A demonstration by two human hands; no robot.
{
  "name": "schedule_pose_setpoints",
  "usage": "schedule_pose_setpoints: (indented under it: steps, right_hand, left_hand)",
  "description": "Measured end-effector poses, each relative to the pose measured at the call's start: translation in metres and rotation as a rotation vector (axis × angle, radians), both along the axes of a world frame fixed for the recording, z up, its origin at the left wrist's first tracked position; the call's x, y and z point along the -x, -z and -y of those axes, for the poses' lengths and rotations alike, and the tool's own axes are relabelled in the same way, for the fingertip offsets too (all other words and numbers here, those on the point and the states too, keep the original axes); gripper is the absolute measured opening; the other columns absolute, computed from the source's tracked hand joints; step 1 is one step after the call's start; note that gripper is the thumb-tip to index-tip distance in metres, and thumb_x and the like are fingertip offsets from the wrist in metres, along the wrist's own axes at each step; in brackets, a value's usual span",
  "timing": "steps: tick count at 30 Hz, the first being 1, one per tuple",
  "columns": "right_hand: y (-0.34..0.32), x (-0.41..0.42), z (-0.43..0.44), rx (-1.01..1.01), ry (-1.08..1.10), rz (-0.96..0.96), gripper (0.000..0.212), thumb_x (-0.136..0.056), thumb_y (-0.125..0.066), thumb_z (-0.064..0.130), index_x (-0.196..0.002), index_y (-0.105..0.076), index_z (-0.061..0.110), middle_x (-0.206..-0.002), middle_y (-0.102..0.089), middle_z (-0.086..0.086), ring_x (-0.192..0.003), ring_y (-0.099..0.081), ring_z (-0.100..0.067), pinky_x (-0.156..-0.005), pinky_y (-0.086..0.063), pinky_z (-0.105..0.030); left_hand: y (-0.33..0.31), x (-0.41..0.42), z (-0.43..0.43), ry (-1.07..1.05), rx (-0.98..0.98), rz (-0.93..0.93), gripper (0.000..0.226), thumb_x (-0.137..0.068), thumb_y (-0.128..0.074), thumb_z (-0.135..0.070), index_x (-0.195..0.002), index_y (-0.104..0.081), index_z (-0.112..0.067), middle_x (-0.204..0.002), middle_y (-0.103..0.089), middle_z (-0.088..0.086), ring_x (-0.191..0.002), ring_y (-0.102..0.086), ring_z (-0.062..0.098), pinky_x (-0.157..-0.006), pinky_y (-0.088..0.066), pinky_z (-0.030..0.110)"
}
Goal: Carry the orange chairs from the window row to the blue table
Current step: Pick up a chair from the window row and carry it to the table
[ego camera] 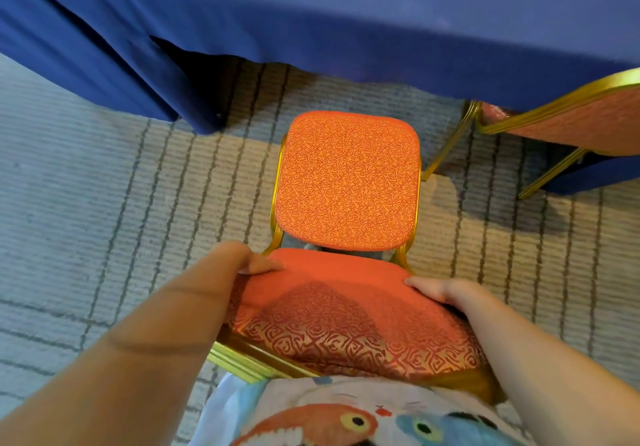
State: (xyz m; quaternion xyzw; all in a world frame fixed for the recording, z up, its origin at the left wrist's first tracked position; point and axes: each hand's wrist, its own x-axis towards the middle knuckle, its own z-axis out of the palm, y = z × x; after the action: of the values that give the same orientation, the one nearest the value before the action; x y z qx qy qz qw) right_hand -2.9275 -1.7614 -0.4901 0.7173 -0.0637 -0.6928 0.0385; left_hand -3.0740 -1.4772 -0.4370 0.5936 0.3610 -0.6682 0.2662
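Observation:
An orange chair (348,182) with a gold metal frame and a swirl-patterned cushion stands right in front of me, its seat pointing at the blue table (346,12). My left hand (242,260) grips the left end of the padded backrest top. On the right end of the same backrest my right hand (446,293) is closed. The seat's front edge lies just short of the hanging blue tablecloth. Whether the chair's feet touch the carpet is hidden.
A second orange chair (568,120) with gold legs stands at the right, partly under the tablecloth. The cloth hangs in a long fold (145,92) at the left. Grey-beige striped carpet (104,220) covers the floor. My printed shirt (363,414) fills the bottom edge.

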Motion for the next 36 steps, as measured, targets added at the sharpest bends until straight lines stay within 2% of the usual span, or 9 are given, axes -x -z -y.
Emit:
schedule_pose_setpoints:
  steps: [4, 8, 13, 17, 20, 23, 26, 30, 36]
  right_hand:
    - [-0.002, -0.024, 0.000, 0.017, -0.013, -0.041, 0.064, -0.102, -0.029, 0.058, -0.148, -0.041, 0.016, -0.144, -0.052, -0.011, -0.128, -0.054, -0.030, -0.102, -0.039, -0.033]
    - [0.003, -0.021, 0.003, 0.017, -0.058, -0.015, 0.068, -0.101, -0.031, 0.060, -0.152, -0.036, 0.015, -0.148, -0.048, -0.011, -0.130, -0.052, -0.030, -0.106, -0.038, -0.034]
    - [-0.006, -0.023, -0.006, 0.006, -0.104, -0.042, 0.072, -0.100, -0.027, 0.064, -0.152, -0.035, 0.016, -0.149, -0.047, -0.010, -0.133, -0.049, -0.029, -0.107, -0.036, -0.034]
    - [-0.022, -0.020, -0.017, -0.006, -0.086, -0.024, 0.067, -0.102, -0.025, 0.059, -0.152, -0.034, 0.016, -0.150, -0.045, -0.009, -0.135, -0.047, -0.027, -0.099, -0.034, -0.028]
    - [-0.032, -0.025, -0.019, 0.037, -0.079, -0.015, 0.070, -0.100, -0.028, 0.063, -0.148, -0.040, 0.013, -0.148, -0.047, -0.009, -0.132, -0.050, -0.026, -0.102, -0.036, -0.028]
    - [-0.033, -0.046, -0.012, 0.012, -0.053, 0.050, 0.087, -0.087, -0.038, 0.077, -0.146, -0.043, 0.013, -0.144, -0.051, -0.007, -0.122, -0.056, -0.025, -0.104, -0.040, -0.032]
    - [-0.028, -0.071, -0.004, 0.008, -0.047, 0.068, 0.110, -0.062, -0.048, 0.089, -0.148, -0.043, 0.019, -0.140, -0.054, -0.005, -0.118, -0.059, -0.025, -0.106, -0.040, -0.036]
    - [-0.049, -0.096, -0.019, 0.015, -0.031, 0.077, 0.075, -0.094, -0.034, 0.071, -0.148, -0.042, 0.020, -0.143, -0.052, -0.007, -0.115, -0.056, -0.025, -0.094, -0.038, -0.031]
    - [-0.025, -0.150, -0.026, -0.026, 0.016, 0.073, 0.071, -0.095, -0.030, 0.069, -0.149, -0.041, 0.024, -0.145, -0.050, -0.006, -0.121, -0.054, -0.023, -0.097, -0.037, -0.032]
  left_hand:
    - [0.007, -0.011, -0.010, 0.069, 0.004, -0.010, 0.083, -0.093, -0.026, -0.067, -0.149, -0.025, -0.006, -0.152, -0.031, 0.017, -0.135, -0.036, 0.033, -0.098, -0.034, 0.037]
    - [0.014, 0.001, -0.011, 0.127, -0.050, 0.016, 0.098, -0.084, -0.026, -0.079, -0.152, -0.019, -0.009, -0.156, -0.025, 0.015, -0.139, -0.030, 0.034, -0.112, -0.028, 0.046]
    - [0.000, -0.008, -0.017, 0.141, -0.033, 0.048, 0.079, -0.096, -0.022, -0.063, -0.147, -0.030, -0.004, -0.151, -0.034, 0.014, -0.136, -0.037, 0.029, -0.105, -0.030, 0.033]
    - [-0.009, -0.015, -0.028, 0.178, -0.085, 0.110, 0.080, -0.096, -0.027, -0.063, -0.148, -0.027, -0.003, -0.152, -0.034, 0.013, -0.137, -0.037, 0.028, -0.108, -0.030, 0.034]
    - [-0.019, -0.026, -0.031, 0.196, -0.058, 0.128, 0.072, -0.099, -0.024, -0.056, -0.147, -0.029, -0.002, -0.152, -0.034, 0.012, -0.137, -0.037, 0.026, -0.103, -0.032, 0.028]
    - [-0.022, -0.042, -0.035, 0.178, -0.067, 0.161, 0.075, -0.097, -0.024, -0.059, -0.147, -0.029, -0.004, -0.152, -0.034, 0.012, -0.137, -0.038, 0.026, -0.103, -0.032, 0.030]
    - [-0.021, -0.064, -0.039, 0.152, -0.042, 0.160, 0.076, -0.097, -0.023, -0.061, -0.147, -0.028, -0.003, -0.151, -0.034, 0.013, -0.136, -0.038, 0.026, -0.104, -0.032, 0.031]
    - [-0.008, -0.102, -0.049, 0.193, -0.053, 0.196, 0.080, -0.095, -0.025, -0.065, -0.146, -0.032, -0.005, -0.149, -0.039, 0.013, -0.133, -0.043, 0.028, -0.104, -0.033, 0.032]
    - [0.019, -0.175, -0.080, 0.245, -0.130, 0.212, 0.091, -0.087, -0.027, -0.075, -0.147, -0.034, -0.007, -0.148, -0.040, 0.011, -0.133, -0.043, 0.028, -0.112, -0.031, 0.039]
